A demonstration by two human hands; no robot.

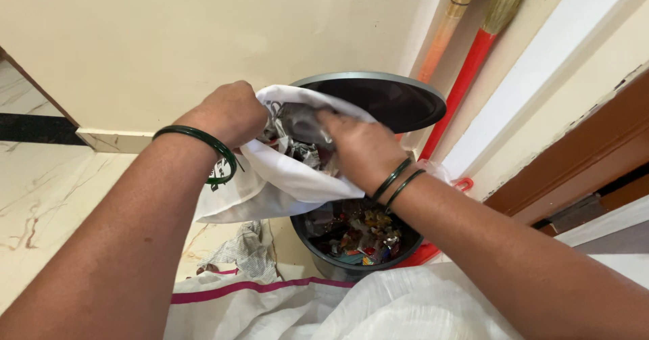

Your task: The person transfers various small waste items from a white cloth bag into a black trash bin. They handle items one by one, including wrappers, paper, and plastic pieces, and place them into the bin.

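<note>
Hands were positioned at the mouth of a white plastic bag [284, 181], which was held above a dark round bin [351, 262]. The left hand [230, 113] was clenched on the bag's upper rim, with the fabric gathered under the fingers. A dark green bangle [203, 144] was worn on that wrist. The right hand [362, 147] was placed inside the bag's opening, its fingers curled onto crumpled grey and printed wrappers [297, 134]; whether the wrappers were fully gripped could not be determined, as the fingertips were partly hidden by the bag's edge. Two thin green bangles [399, 181] were worn on the right wrist.

The bag was tilted over the bin, with its lower side hanging against the bin's near rim. The bin was seen to contain mixed coloured waste [365, 235]. The bin's dark lid [392, 100] was raised behind the bag and rested near the cream wall [169, 36].

Two brooms [466, 56], one with an orange handle and one with a red handle, were leaned in the corner just beside the lid. A crumpled sheet of newspaper [247, 249] lay on the marble floor [47, 205] to the left of the bin. A white sack with a pink stripe [284, 299] was spread in the foreground, below both forearms.
</note>
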